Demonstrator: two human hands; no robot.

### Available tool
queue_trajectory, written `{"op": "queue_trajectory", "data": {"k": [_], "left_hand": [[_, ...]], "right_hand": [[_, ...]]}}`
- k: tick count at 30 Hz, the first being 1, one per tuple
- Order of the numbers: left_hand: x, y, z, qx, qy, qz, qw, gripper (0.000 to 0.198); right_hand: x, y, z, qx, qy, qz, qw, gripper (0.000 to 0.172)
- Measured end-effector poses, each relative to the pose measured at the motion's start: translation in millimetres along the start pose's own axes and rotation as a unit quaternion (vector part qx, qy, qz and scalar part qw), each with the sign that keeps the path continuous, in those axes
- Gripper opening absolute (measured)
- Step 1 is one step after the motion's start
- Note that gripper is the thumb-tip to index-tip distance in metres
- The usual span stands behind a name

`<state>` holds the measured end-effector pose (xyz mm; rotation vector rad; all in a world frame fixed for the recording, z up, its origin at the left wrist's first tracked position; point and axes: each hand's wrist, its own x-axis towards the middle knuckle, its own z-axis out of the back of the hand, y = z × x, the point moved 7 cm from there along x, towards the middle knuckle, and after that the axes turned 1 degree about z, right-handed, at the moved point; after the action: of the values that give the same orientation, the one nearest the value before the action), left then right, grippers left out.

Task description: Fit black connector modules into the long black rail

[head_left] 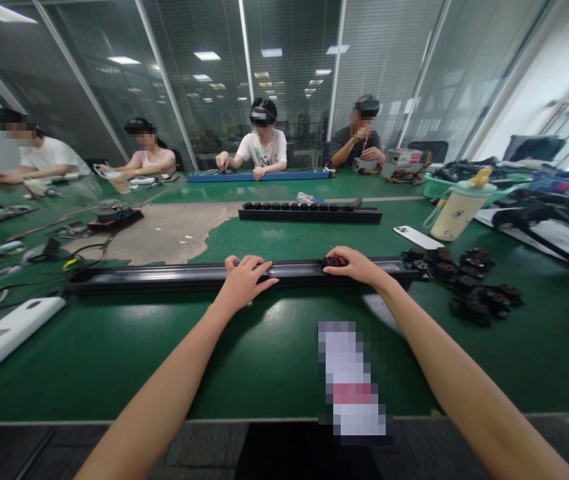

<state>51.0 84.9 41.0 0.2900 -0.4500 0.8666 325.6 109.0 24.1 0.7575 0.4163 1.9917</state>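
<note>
A long black track rail with a shiny metal inner channel lies crosswise on the green table in front of me. My left hand holds the rail near its middle, fingers curled over the far side and thumb toward the near side. Farther right, my right hand pinches a small black module with reddish-brown parts, at the rail's top. Whether the module is seated in the channel is hidden by my fingers. Several similar black modules lie heaped beyond the rail's right end.
A second black rail bearing a row of modules lies farther back. Phones and a cream tumbler stand or lie at right. A white device and cables are at left. Several co-workers sit across the table.
</note>
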Motion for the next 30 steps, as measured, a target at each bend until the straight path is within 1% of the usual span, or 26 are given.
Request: {"op": "queue_trajectory", "data": {"k": [14, 30], "left_hand": [[-0.4, 0.8, -1.2, -0.002, 0.001, 0.0, 1.0, 0.043], [-0.2, 0.2, -0.9, -0.003, 0.002, -0.001, 1.0, 0.043]], "right_hand": [[-0.1, -1.5, -1.1, -0.005, -0.008, -0.007, 1.0, 0.03], [-0.9, -1.3, 0.2, 0.011, -0.015, -0.012, 1.0, 0.027]]}}
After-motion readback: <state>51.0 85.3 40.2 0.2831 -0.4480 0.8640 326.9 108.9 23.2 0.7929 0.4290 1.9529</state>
